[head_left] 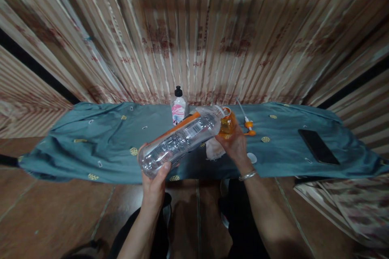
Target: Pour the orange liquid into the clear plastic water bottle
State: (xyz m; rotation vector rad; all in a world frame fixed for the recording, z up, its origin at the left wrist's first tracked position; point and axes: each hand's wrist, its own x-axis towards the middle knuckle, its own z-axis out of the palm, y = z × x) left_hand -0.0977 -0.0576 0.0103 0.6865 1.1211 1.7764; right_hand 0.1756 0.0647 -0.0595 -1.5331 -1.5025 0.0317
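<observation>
My left hand [154, 186] is closed around the base of a large clear plastic bottle [179, 141] with a barcode on its label. The bottle lies tilted across the view, its open neck pointing to the upper right. At that neck, my right hand [235, 145] grips a translucent orange bottle [226, 125], partly covered by the fingers. I cannot tell whether the two mouths touch. Just right of it, an orange and white pump head [248, 125] with a long tube rests on the cloth. Near my right wrist lies a white round cap [251, 158].
A teal patterned cloth [115, 141] covers the table. Behind the clear bottle stands a pink-labelled squeeze bottle [178, 109] with a black cap. A crumpled white tissue or cloth [214, 149] lies below the neck. To the right is a black phone [317, 146]. Striped curtains [197, 40] hang behind.
</observation>
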